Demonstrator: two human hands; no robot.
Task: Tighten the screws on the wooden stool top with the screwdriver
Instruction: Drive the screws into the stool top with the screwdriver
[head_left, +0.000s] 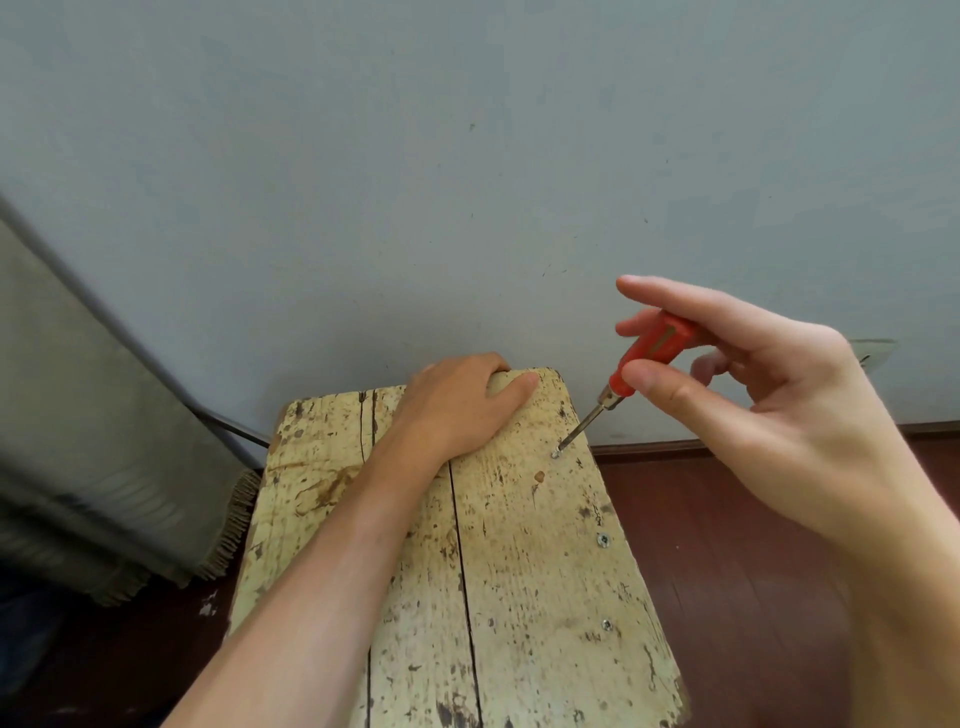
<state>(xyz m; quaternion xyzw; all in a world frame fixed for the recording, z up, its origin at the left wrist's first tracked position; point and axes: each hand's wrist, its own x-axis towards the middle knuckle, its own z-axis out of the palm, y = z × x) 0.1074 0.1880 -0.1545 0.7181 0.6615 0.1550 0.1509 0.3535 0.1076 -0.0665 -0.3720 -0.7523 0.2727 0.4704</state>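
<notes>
Pinching screwdriver (645, 352) in right hand (774, 400), left hand (457, 402) holding stool (545, 577)

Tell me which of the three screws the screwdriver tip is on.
The farthest screw, by the wall: the screwdriver tip sits on it; the middle screw and the closest screw stand free.

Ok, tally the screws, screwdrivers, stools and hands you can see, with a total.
Screws: 3
Screwdriver: 1
Stool: 1
Hands: 2, left hand, right hand
Total: 7
</notes>
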